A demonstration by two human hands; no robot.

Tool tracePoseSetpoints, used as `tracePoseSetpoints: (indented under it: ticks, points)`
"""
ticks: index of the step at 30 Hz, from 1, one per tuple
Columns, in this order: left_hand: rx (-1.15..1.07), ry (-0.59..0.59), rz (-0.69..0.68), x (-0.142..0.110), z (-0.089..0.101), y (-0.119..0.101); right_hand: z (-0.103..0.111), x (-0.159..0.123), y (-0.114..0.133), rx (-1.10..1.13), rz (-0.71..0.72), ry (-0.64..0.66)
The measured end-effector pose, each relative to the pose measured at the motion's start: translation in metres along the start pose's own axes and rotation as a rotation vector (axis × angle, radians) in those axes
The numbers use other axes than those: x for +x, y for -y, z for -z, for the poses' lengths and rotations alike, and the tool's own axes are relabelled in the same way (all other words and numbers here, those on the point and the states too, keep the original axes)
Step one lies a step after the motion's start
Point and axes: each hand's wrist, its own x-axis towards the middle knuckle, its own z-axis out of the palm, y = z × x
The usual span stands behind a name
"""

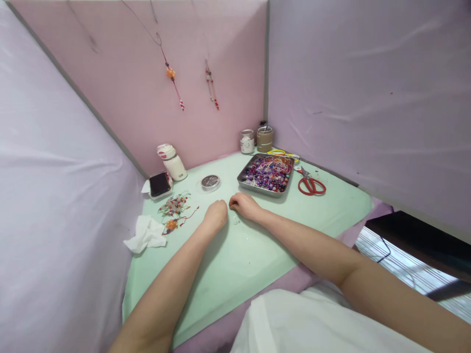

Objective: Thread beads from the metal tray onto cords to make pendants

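My left hand (217, 214) rests at the middle of the pale green table, its fingers curled inward and hidden from me. Close by on its right, my right hand (244, 205) is closed too, with thumb and fingertips pinched together. Whatever is between the fingers of either hand is too small or hidden to make out. Several tiny clear beads (236, 222) lie on the table just below my right hand. Beyond it stands a metal tray (257, 189) full of purple and mixed beads with tangled thread. A small round dish (210, 183) sits beyond my left hand.
Red-handled scissors (312, 186) and a yellow-handled tool (276, 152) lie by the tray. Two jars (247, 142) stand behind. At left are a bottle (172, 162), a phone (160, 185), beaded strings (175, 205) and a tissue (146, 235). Bead pendants (170, 73) hang on the pink wall.
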Motion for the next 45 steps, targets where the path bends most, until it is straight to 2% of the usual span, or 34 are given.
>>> tracePoseSetpoints:
  ticks: [6, 8, 11, 15, 17, 20, 25, 28, 30, 32, 35, 38, 45]
  points:
    - [-0.015, -0.032, -0.012, 0.004, -0.001, 0.006, -0.002, 0.000, -0.001, -0.054, 0.044, -0.026]
    - [-0.113, -0.094, -0.006, 0.008, -0.001, 0.011, 0.000, 0.000, -0.003, -0.002, 0.031, -0.093]
    - [-0.405, -0.185, 0.028, 0.015, -0.001, 0.016, 0.006, -0.001, -0.005, 0.096, -0.019, -0.190]
    - [-0.772, -0.015, 0.032, 0.016, 0.000, 0.020, 0.012, -0.003, -0.005, 0.174, -0.097, -0.208]
    - [-0.749, 0.028, -0.001, 0.013, 0.003, 0.023, 0.013, -0.005, -0.004, 0.200, -0.124, -0.205]
    - [-0.657, 0.028, -0.047, 0.007, 0.009, 0.026, 0.013, -0.005, -0.003, 0.274, -0.157, -0.211]
    - [-0.850, 0.074, -0.102, 0.005, 0.006, 0.023, 0.014, -0.003, -0.002, 0.622, -0.227, -0.280]
    - [-1.093, 0.093, -0.120, 0.006, 0.002, 0.017, 0.017, -0.003, 0.001, 0.886, -0.248, -0.299]
    - [-1.273, 0.146, -0.126, 0.006, 0.000, 0.011, 0.019, -0.003, 0.002, 1.039, -0.252, -0.302]
    - [-1.393, 0.202, -0.122, 0.005, -0.001, 0.007, 0.021, -0.003, 0.003, 1.143, -0.249, -0.314]
    - [-1.458, 0.233, -0.148, 0.003, -0.003, 0.002, 0.024, -0.003, 0.004, 1.244, -0.239, -0.341]
    - [-1.444, 0.193, -0.184, 0.002, -0.006, -0.002, 0.027, -0.003, 0.004, 1.303, -0.237, -0.357]
    - [-1.391, 0.019, -0.207, 0.008, -0.012, -0.008, 0.032, -0.005, 0.005, 1.331, -0.223, -0.389]
